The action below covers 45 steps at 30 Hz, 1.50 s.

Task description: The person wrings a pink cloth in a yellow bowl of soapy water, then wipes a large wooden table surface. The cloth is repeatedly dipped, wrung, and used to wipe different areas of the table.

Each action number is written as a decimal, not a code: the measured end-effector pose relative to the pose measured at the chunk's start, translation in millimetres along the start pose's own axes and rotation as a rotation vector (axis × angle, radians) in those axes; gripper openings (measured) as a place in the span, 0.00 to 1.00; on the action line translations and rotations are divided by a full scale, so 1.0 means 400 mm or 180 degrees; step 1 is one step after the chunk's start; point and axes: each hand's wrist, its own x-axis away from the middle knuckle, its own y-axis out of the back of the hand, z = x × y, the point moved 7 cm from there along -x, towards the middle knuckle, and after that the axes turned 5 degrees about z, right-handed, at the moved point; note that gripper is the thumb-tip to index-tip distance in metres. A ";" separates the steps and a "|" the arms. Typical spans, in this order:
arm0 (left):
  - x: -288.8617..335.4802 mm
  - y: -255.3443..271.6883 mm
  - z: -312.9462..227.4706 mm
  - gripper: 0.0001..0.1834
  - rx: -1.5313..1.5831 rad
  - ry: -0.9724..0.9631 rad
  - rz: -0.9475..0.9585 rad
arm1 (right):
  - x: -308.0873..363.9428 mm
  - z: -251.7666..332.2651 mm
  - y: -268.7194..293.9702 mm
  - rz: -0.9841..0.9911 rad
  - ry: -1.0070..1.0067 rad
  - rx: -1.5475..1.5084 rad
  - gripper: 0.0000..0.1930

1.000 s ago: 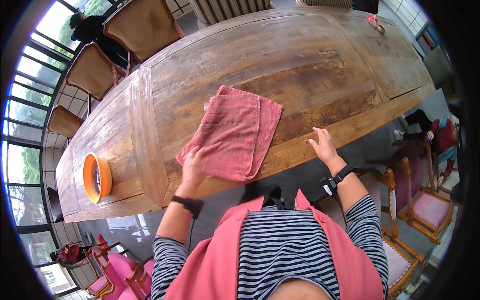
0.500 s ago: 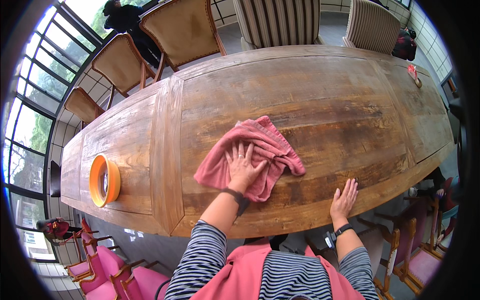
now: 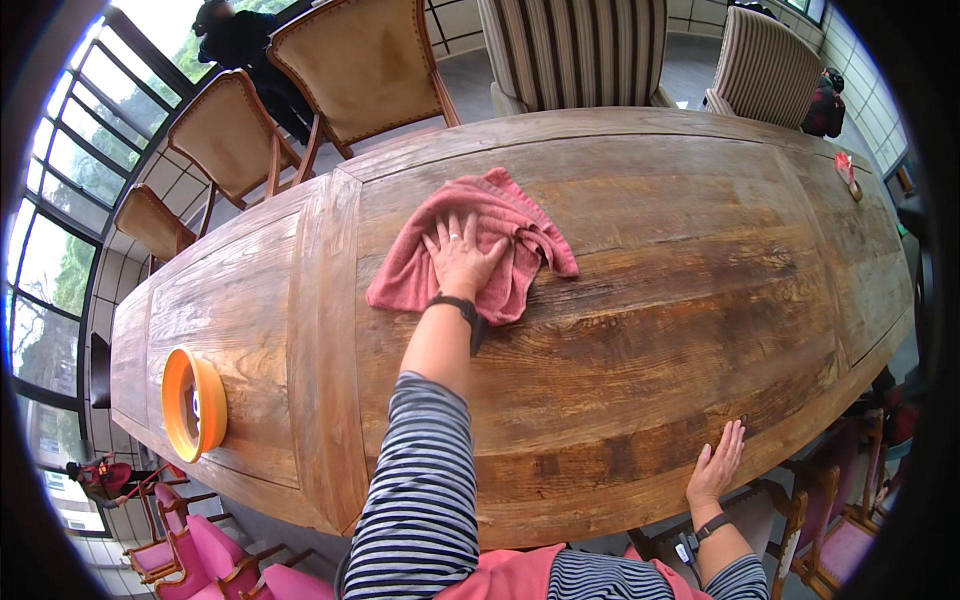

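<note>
My left hand [image 3: 466, 264] lies flat on a crumpled pink towel [image 3: 402, 272], its fingers spread and pressing the cloth against the wooden table [image 3: 640, 370]. A ring and a dark wristband show on this hand and wrist. The towel is bunched in folds on the thumb side. Near the table's front edge, on the right, my right hand [image 3: 716, 468] rests on the wood with its fingers stretched out and holds nothing. Dark, damp-looking streaks run over the wood between the two hands.
An orange basin [image 3: 212, 400] stands at the table's left end, its contents hard to make out. A small red-and-white item [image 3: 847, 172] lies at the far right. Brown chairs [image 3: 355, 70] and striped chairs [image 3: 578, 55] line the far side; pink chairs [image 3: 215, 550] stand near left.
My left hand has slid the towel away from me and slightly left, with the arm stretched further. My right hand stays flat by the front edge; the view has shifted.
</note>
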 end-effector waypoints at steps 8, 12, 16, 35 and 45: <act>-0.209 0.009 0.043 0.51 -0.0047 0.0049 0.0109 | 0.002 -0.005 0.006 0.0123 -0.0016 -0.0035 0.32; -0.295 -0.001 0.073 0.51 -0.0056 -0.0008 0.0101 | 0.000 0.005 0.016 0.0136 0.0015 -0.0026 0.32; -0.369 -0.004 0.103 0.52 -0.0028 -0.0101 0.0089 | 0.000 0.006 0.020 0.0274 -0.0139 -0.0035 0.31; -0.168 0.105 0.692 0.50 -0.0257 0.2152 0.0348 | -0.004 0.009 0.024 0.0188 -0.0064 -0.0088 0.32; -0.062 0.071 0.532 0.46 -0.0534 0.1467 0.0566 | -0.004 0.012 0.019 0.0207 -0.0134 0.0033 0.35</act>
